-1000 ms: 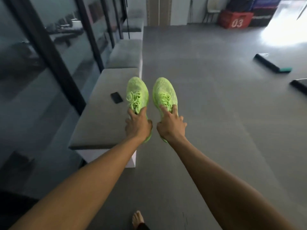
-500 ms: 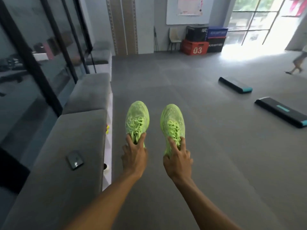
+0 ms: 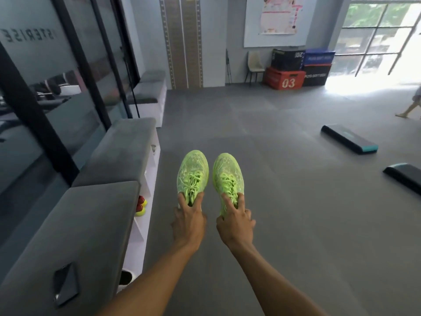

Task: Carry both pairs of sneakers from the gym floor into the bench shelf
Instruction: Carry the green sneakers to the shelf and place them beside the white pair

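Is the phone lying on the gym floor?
No, the phone lies on the grey cushion top of the bench, at the lower left, not on the floor.

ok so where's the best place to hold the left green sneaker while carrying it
By the collar at the heel end, coming from behind, as the left hand does now: fingers hooked into the opening just behind the laces of the left sneaker. The toe points away and the opening faces up, so the rim is probably the firmest edge. The right hand holds the right sneaker likewise.

I see neon-green knit sneakers (image 3: 209, 176) with matching laces; left of them, the bench (image 3: 95, 213) is grey-topped with white shelving, holding something red-and-yellow (image 3: 141, 205).
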Tool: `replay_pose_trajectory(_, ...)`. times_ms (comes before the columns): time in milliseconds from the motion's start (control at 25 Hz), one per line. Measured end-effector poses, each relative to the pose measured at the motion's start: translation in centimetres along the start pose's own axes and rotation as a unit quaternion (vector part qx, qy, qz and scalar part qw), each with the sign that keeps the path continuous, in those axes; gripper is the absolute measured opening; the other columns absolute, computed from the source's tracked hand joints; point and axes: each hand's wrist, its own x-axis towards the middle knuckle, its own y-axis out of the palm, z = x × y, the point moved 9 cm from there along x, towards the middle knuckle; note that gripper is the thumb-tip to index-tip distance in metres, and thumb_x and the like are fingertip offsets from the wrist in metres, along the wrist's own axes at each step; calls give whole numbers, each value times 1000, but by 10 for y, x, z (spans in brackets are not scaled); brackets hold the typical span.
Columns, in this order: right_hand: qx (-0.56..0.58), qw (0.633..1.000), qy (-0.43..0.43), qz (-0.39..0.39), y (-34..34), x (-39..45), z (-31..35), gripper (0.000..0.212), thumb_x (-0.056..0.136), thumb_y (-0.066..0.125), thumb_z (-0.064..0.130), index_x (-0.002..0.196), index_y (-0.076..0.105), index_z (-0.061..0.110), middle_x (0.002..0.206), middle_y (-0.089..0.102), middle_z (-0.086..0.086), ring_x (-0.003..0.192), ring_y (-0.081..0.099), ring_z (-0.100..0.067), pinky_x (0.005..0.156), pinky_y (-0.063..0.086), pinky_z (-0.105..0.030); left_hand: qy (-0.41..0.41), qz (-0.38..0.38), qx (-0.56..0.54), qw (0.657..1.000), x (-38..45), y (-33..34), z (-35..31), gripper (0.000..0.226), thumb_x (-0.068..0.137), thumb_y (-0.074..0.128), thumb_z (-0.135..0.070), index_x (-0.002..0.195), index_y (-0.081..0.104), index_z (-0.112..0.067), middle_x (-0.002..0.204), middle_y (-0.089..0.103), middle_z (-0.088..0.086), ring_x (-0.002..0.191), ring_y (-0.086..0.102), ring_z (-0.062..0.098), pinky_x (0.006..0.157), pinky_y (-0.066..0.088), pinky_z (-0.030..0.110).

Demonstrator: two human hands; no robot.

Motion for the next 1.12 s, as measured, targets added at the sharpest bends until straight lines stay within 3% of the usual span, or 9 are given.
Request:
replay_pose_trajectory(280,-12,999,-39,-6,15,231,43,69,92,51,26,152,22,45,168,6,-5,127,42,-41,99,40,-54,-37,-43,-31,998,231,29,-23,63,91,56,-32,145,26,-44,147,20,16,107,52,38,76,51,46)
replay_pose_trajectory(680,-7,999,-23,-35,43,532,75,69,94,52,28,153,21,45,167,8,-6,124,44,-40,94,42,-52,-39,-19,-30,999,527,98,-54,65,90,58,-29,144,26,-46,149,16,15,109,50,38,79,50,49)
replay_pose_trajectory(840,31,999,-13,-29,62,661,94,68,95,52,26,152,21,46,168,6,-7,125,44,-41,96,40,-53,-35,-32,-31,998,645,121,-69,66,89,61,-25,143,29,-45,147,19,14,108,51,39,80,50,48)
replay_pose_trajectory(1120,4,999,-33,16,107,859,147,69,95,48,27,153,16,47,168,4,-4,127,42,-38,97,39,-51,-71,-52,-45,995,859,153,-55,64,90,61,-27,145,33,-42,145,27,17,112,51,38,86,51,49)
